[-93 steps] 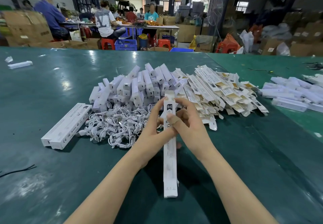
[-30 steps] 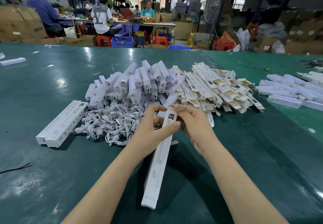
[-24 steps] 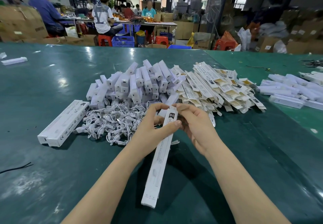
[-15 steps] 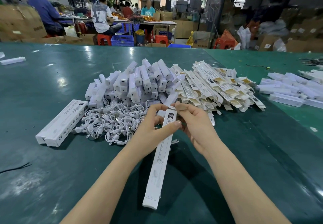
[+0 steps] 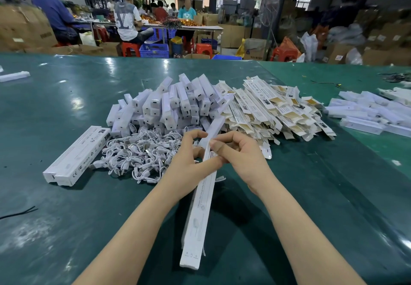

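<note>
Both hands grip one long white box (image 5: 198, 220). The left hand (image 5: 191, 159) curls its thumb and fingers round the upper end. The right hand (image 5: 241, 154) pinches the same end, thumb laid across the front face and fingers bent behind. Both forearms converge on this point from below. The box is a slim, square-edged cardboard carton. It slants down from the grip towards the viewer, over the green table (image 5: 66, 222). Small grey print runs along its face; only "LED" is legible. Left of the grip lie two closed cartons (image 5: 76, 157) of the same shape, marked "CE" and "RoHS". Between them and the grip is a tangle of thin white cables (image 5: 136, 158). Beyond the grip is a heap of smooth white plastic blocks (image 5: 173, 104), each with a small slot in one end. Right of the blocks lies a fan of flat, unfolded carton sleeves (image 5: 278, 112), white outside and cream inside, their print too small to read. Far right of the grip lies another group of white cartons (image 5: 364, 115).
</note>
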Action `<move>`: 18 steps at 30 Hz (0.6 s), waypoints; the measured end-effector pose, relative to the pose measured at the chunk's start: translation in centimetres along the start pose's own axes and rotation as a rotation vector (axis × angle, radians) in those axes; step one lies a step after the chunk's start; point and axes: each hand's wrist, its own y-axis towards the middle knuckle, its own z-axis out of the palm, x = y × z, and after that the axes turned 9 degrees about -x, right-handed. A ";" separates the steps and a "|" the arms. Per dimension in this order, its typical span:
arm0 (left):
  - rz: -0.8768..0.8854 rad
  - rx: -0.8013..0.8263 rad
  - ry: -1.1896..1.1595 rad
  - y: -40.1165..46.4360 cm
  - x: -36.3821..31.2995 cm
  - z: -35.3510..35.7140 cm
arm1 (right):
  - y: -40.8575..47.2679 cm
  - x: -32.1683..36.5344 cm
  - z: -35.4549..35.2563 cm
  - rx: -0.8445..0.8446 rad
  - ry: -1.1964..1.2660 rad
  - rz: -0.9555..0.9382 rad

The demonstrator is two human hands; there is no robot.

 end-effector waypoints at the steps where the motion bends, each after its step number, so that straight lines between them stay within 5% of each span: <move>1: -0.006 0.012 0.005 0.0 0.0 0.1 | 0.1 0.0 -0.1 0.004 -0.002 0.000; 12: -0.073 -0.113 -0.134 0.6 0.0 -0.5 | 0.2 -0.1 0.3 -0.065 -0.008 0.155; 16: -0.253 -0.286 -0.427 1.2 -0.5 -1.0 | 0.1 -0.1 -0.1 0.141 -0.212 0.040; 18: -0.333 -0.363 -0.586 1.6 -0.6 -1.4 | -0.3 0.3 0.3 0.270 -0.100 0.043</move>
